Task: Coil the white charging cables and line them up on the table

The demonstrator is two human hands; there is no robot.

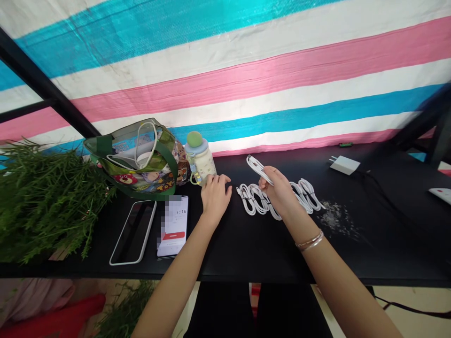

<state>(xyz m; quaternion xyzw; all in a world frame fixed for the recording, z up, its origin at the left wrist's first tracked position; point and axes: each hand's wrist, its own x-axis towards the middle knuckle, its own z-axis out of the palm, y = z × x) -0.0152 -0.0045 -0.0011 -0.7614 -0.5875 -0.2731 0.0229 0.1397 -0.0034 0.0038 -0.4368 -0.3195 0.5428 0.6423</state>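
My left hand (215,197) rests palm down on the black table (246,256), its fingers curled slightly and holding nothing, just in front of a cream insulated bottle with a green lid (200,162). My right hand (278,191) pinches a white cable (259,170) near its plug end and lifts that end above the table. The rest of the cable lies in white loops (252,199) on the tabletop, partly hidden beneath my right hand. Thin bracelets (310,241) circle my right wrist.
A patterned tote bag (137,159) and a leafy green plant (45,202) stand at the left. Two phones (134,232) (172,227) lie on the table. A white charger (344,165) and scattered pale specks (336,218) lie to the right. A striped tarp (225,80) hangs behind.
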